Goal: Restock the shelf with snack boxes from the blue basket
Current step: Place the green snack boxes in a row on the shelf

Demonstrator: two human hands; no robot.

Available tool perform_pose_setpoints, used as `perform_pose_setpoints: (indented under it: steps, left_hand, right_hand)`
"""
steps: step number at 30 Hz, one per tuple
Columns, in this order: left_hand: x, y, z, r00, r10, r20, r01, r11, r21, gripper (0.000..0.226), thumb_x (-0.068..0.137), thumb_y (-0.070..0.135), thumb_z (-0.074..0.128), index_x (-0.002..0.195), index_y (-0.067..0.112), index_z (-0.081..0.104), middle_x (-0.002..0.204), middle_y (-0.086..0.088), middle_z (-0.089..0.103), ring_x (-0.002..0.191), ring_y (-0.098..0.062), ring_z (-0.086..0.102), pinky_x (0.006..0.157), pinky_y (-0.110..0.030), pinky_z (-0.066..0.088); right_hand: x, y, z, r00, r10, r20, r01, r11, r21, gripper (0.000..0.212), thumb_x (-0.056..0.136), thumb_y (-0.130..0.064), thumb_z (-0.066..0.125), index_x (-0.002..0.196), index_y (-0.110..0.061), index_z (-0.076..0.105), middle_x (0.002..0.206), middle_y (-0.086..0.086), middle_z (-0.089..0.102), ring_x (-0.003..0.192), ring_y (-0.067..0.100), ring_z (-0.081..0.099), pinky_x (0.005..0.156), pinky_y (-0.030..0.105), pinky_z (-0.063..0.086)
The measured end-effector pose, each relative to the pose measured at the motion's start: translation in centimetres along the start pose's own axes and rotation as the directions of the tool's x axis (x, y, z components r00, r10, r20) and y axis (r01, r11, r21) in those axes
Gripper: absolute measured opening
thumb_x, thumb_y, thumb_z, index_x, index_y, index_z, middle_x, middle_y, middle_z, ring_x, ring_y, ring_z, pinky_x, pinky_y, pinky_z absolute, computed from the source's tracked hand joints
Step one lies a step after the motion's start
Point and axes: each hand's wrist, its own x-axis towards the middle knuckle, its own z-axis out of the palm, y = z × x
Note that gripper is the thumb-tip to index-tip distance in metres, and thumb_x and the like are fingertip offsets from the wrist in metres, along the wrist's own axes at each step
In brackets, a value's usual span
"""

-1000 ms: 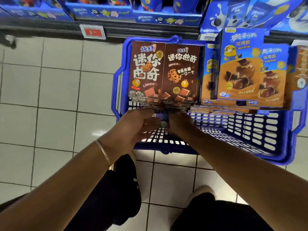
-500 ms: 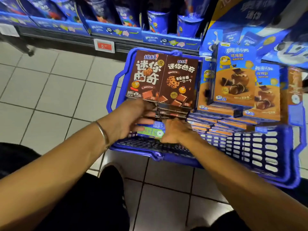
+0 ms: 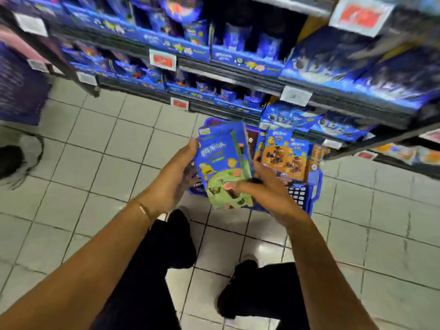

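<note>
A blue and green snack box (image 3: 220, 165) is lifted above the blue basket (image 3: 309, 191), held between both hands. My left hand (image 3: 173, 177) grips its left edge. My right hand (image 3: 264, 189) grips its lower right side, fingers curled over the green front. More than one box may be in the stack; I cannot tell. In the basket stand orange and blue snack boxes (image 3: 283, 156) and a brown box (image 3: 250, 141), partly hidden. The shelf (image 3: 238, 75) rises behind the basket, stocked with blue packages.
Tiled floor (image 3: 95, 151) spreads to the left and right of the basket. A purple crate (image 3: 19, 91) stands at far left. A shoe of another person (image 3: 16, 160) shows at the left edge. Price tags hang on the shelf rails. My legs stand below the basket.
Both hands lifted the blue and green box up out of the basket. The view tilted up and back, showing more shelf tiers.
</note>
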Motion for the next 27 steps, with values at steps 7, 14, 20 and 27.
perform_pose_setpoints:
  steps: [7, 14, 20, 27]
  left_hand:
    - [-16.5, 13.8, 5.2, 0.945, 0.249, 0.210, -0.204, 0.955, -0.214, 0.052, 0.084, 0.035, 0.084, 0.126, 0.008, 0.071, 0.122, -0.011, 0.077, 0.107, -0.023, 0.076, 0.093, -0.038, 0.061]
    - [-24.3, 23.5, 8.0, 0.858, 0.492, -0.145, -0.485, 0.870, 0.082, 0.027, 0.099, 0.031, 0.070, 0.113, 0.008, 0.072, 0.102, -0.001, 0.082, 0.089, -0.013, 0.079, 0.073, -0.025, 0.060]
    - [-27.0, 29.9, 5.1, 0.845, 0.501, -0.187, -0.483, 0.865, 0.136, 0.038, 0.109, 0.033, 0.056, 0.123, -0.002, 0.065, 0.120, -0.013, 0.076, 0.107, -0.033, 0.074, 0.097, -0.052, 0.059]
    - [-28.1, 35.9, -0.1, 0.919, 0.385, -0.089, -0.393, 0.868, -0.303, 0.024, 0.106, 0.029, 0.056, 0.120, 0.014, 0.068, 0.100, -0.004, 0.079, 0.086, -0.023, 0.075, 0.084, -0.044, 0.063]
  right_hand:
    - [-10.8, -19.3, 3.4, 0.996, 0.003, 0.091, -0.035, 0.937, 0.348, 0.053, 0.075, -0.018, 0.078, 0.127, -0.020, 0.066, 0.123, 0.010, 0.071, 0.113, 0.031, 0.069, 0.086, 0.047, 0.058]
    - [-16.2, -31.1, 6.4, 0.948, -0.221, -0.227, 0.250, 0.962, 0.108, 0.012, 0.083, -0.038, 0.066, 0.093, -0.032, 0.072, 0.097, -0.009, 0.075, 0.091, 0.011, 0.070, 0.080, 0.035, 0.055]
    - [-16.0, -37.4, 8.3, 0.929, -0.236, -0.285, 0.284, 0.948, 0.142, 0.007, 0.084, -0.026, 0.064, 0.079, -0.029, 0.069, 0.084, -0.008, 0.072, 0.073, 0.011, 0.066, 0.057, 0.025, 0.051]
    - [-14.1, -43.2, 11.2, 0.986, -0.107, -0.124, 0.158, 0.823, 0.545, 0.015, 0.089, -0.019, 0.064, 0.104, -0.019, 0.068, 0.086, -0.001, 0.075, 0.066, 0.014, 0.069, 0.050, 0.024, 0.052]
